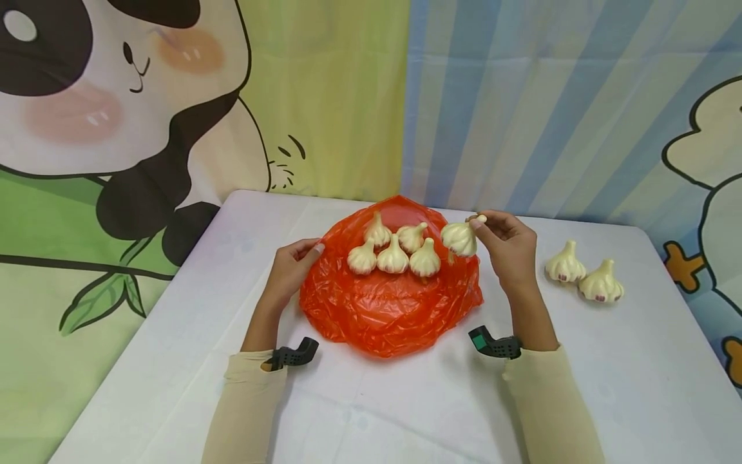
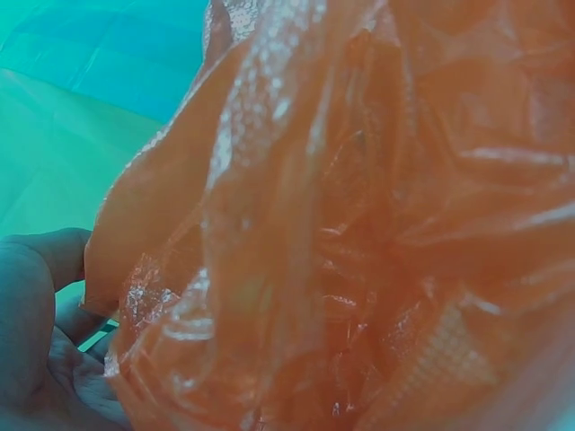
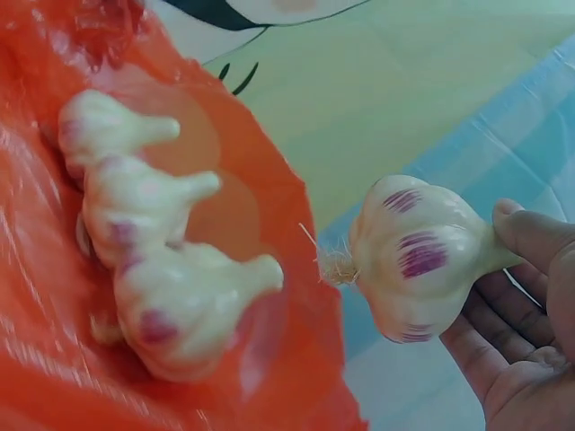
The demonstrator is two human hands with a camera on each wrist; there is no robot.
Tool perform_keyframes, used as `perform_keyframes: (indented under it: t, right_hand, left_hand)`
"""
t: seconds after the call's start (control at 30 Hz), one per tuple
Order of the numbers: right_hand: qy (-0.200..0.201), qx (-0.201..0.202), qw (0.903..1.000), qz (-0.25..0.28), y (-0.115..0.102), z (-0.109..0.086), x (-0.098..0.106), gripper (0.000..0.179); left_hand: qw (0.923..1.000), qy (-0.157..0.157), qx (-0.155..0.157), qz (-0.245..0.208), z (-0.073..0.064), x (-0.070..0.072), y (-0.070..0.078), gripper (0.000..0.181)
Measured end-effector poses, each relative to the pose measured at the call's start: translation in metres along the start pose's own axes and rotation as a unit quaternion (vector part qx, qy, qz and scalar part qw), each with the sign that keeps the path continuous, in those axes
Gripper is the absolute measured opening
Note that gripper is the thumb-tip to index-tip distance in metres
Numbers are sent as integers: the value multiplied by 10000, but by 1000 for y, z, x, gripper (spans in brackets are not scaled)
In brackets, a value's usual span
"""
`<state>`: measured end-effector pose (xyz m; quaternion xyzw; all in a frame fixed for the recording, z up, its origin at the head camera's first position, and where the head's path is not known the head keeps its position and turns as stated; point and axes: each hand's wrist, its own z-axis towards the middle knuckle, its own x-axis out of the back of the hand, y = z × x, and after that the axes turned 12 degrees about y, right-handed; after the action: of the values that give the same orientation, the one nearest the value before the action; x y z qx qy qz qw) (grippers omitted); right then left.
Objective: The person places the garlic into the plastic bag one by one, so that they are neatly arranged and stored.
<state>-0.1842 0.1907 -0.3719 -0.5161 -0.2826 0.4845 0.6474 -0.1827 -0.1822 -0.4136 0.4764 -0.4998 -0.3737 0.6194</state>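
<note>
An orange-red plastic bag point(image 1: 382, 316) lies spread open on the table, with several garlic bulbs point(image 1: 393, 258) grouped on it. My left hand point(image 1: 290, 269) pinches the bag's left edge between thumb and fingers; in the left wrist view the crinkled bag point(image 2: 359, 224) fills most of the picture. By its stem, my right hand point(image 1: 511, 248) holds one garlic bulb point(image 1: 460, 239) over the bag's right side. The right wrist view shows that held bulb point(image 3: 418, 260) with purple streaks and a rooty base, apart from the bulbs on the bag point(image 3: 180, 310).
Two more garlic bulbs, one nearer the bag point(image 1: 565, 263) and one farther right point(image 1: 601, 282), stand on the white table point(image 1: 359, 412) beyond my right hand. A printed cloth backdrop point(image 1: 330, 96) rises behind the table's far edge. Each wrist carries a small black camera mount point(image 1: 495, 343).
</note>
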Motion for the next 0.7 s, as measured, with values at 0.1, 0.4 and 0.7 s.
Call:
perform_keyframes:
  t: [0.1,0.4,0.7]
  right_hand:
    - [-63,20,9999,-99,3,-2,-8,21]
    - [-1049,298,9888,-1017,13,-14,-33,26]
    - [-1700,466,9803,-890,-15,-21,-52,23]
  left_hand:
    - [10000,15,42,-19,0,1,0,41]
    - [10000,17,81,-15,-1,1,-1,41]
    - [10000,27,21,-8,1,0,-1,39]
